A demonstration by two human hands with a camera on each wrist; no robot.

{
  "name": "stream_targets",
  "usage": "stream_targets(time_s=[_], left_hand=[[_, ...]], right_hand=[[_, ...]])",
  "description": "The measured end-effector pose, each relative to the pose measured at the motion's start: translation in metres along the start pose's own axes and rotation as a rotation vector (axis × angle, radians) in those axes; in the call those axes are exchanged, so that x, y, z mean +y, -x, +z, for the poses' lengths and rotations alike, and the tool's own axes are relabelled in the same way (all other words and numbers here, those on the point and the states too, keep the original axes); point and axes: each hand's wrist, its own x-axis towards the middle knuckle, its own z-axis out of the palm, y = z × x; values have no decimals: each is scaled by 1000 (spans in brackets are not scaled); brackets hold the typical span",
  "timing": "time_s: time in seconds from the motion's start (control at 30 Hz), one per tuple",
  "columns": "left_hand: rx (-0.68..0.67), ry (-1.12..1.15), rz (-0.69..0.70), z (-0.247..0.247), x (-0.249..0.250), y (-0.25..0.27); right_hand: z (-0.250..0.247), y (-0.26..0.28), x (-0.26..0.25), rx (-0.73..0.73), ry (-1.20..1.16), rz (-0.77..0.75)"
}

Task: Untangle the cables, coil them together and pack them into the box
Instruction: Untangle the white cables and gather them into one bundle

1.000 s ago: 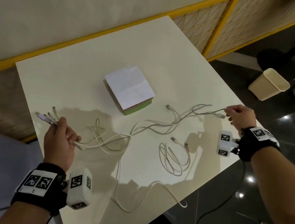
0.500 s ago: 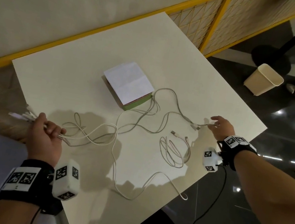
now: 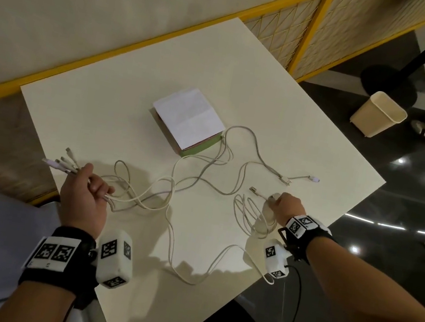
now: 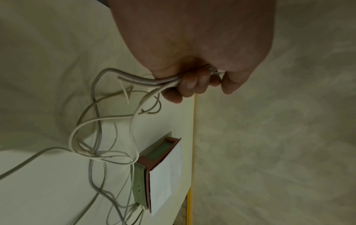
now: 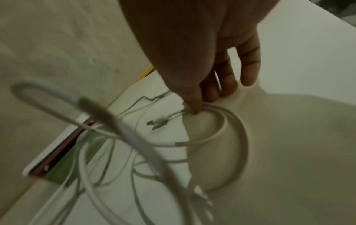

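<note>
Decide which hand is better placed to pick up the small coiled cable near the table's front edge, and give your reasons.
The right hand. Its fingertips already touch the small coil, while the left hand is across the table, gripping a bundle of cable ends.

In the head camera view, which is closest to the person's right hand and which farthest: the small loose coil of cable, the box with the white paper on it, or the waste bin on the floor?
From the right hand:
1. Loose coil of cable, right beside the hand, at the table's near right edge.
2. Box, mid-table, left of and beyond the hand.
3. Waste bin, off the table on the dark floor, far right.
</note>
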Motion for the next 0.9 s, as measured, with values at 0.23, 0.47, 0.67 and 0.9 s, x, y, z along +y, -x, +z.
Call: stream_targets(time_s=[0.23,0.47,0.67,0.9], left_hand=[[-57,-82,-44,10,-9,24],[-174,-289,-44,35,-22,53],[-325,-365,-7,50,-20,70],[-390,-305,5,43,-16,72]], right_hand=[[-29,24,-30,252,-652,-228],[-41,90,-118,106,-819,-471],[-15,143,-164,-29,-618,-818],[14,158,-180,-107,-584,-935]])
